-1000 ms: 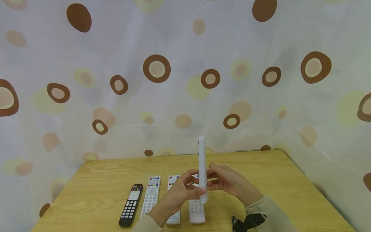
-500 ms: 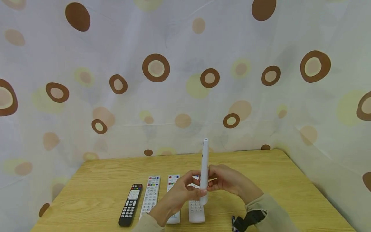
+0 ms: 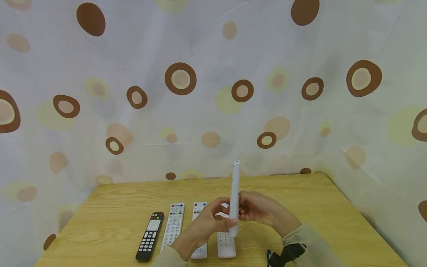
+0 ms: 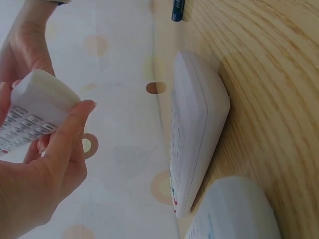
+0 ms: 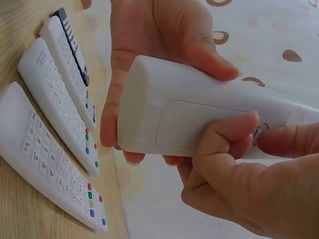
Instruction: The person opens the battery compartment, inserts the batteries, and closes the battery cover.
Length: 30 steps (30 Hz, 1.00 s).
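My left hand [image 3: 211,218] grips a white remote control [image 3: 235,193] near its lower end, holding it nearly upright, edge-on to the head view. In the right wrist view the remote's back shows, its battery cover [image 5: 182,124] in place. My right hand [image 3: 261,209] has its curled forefinger and thumb pinching at the small latch [image 5: 259,130] of that cover. The keypad [image 4: 25,127] faces the other way, partly seen in the left wrist view. Just beneath the hands a white remote [image 3: 227,246] lies on the table, its upper part hidden.
Left of it lie two more white remotes, the nearer one [image 3: 199,253] and the farther one [image 3: 173,224], then a black remote [image 3: 150,237]. A dark blue cylinder [image 3: 268,255], like a battery, lies by my right wrist strap [image 3: 289,254]. A patterned curtain [image 3: 207,111] hangs behind the wooden table [image 3: 123,200].
The held remote has shifted slightly right and down since a second ago. My right fingers have moved a little against its back. The remotes on the table stay put.
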{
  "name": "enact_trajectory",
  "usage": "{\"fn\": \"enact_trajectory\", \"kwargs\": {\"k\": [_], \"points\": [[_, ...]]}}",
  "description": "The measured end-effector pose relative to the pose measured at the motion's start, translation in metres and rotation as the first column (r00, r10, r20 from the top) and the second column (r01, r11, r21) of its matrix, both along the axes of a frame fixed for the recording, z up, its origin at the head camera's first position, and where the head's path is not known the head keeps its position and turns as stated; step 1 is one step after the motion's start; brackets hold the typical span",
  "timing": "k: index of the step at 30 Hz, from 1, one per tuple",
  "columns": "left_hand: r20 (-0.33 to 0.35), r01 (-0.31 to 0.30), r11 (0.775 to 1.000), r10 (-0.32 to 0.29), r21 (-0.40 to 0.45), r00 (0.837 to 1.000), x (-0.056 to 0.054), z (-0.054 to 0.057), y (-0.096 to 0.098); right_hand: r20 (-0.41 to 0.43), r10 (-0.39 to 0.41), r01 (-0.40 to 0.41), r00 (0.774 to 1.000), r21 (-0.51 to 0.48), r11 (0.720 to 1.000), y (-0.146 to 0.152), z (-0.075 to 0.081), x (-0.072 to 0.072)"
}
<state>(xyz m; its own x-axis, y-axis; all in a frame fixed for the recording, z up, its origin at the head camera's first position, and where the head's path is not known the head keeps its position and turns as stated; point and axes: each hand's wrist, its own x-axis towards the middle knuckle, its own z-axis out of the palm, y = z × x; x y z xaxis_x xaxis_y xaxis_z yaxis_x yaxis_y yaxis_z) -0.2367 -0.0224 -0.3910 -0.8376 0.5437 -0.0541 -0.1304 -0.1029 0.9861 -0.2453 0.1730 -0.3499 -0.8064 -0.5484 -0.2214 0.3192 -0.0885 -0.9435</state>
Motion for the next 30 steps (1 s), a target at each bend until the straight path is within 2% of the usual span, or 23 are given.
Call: {"fn": "enact_trajectory", "kwargs": {"k": [8,11,14,17,20,24,30], "points": [[0.008,0.031,0.999,-0.031,0.024,0.999,-0.002,0.0,-0.001,-0.029,0.026,-0.025,0.999,0.022,0.999,0.002,0.001,-0.003],[0.051,0.079,0.991,-0.085,0.109,0.995,-0.003,0.0,-0.003,-0.029,-0.003,0.005,1.0,0.071,0.997,0.003,0.003,-0.002],[0.111,0.13,0.965,-0.158,0.228,0.981,-0.004,0.001,-0.007,-0.031,-0.036,0.039,0.999,0.123,0.992,0.004,0.007,0.002],[0.13,0.156,0.941,-0.202,0.3,0.971,-0.004,0.003,-0.009,-0.029,-0.059,0.062,0.998,0.112,0.992,0.003,0.012,0.008],[0.1,0.171,0.941,-0.208,0.294,0.973,-0.003,0.007,-0.011,-0.021,-0.092,0.094,0.995,0.078,0.993,0.002,0.016,0.013],[0.062,0.164,0.953,-0.186,0.254,0.981,-0.001,0.01,-0.012,-0.033,-0.119,0.121,0.992,0.075,0.99,-0.002,0.017,0.015],[-0.003,0.141,0.976,-0.143,0.165,0.99,0.002,0.011,-0.011,-0.008,-0.08,0.08,0.997,0.052,0.995,-0.003,0.017,0.015]]}}
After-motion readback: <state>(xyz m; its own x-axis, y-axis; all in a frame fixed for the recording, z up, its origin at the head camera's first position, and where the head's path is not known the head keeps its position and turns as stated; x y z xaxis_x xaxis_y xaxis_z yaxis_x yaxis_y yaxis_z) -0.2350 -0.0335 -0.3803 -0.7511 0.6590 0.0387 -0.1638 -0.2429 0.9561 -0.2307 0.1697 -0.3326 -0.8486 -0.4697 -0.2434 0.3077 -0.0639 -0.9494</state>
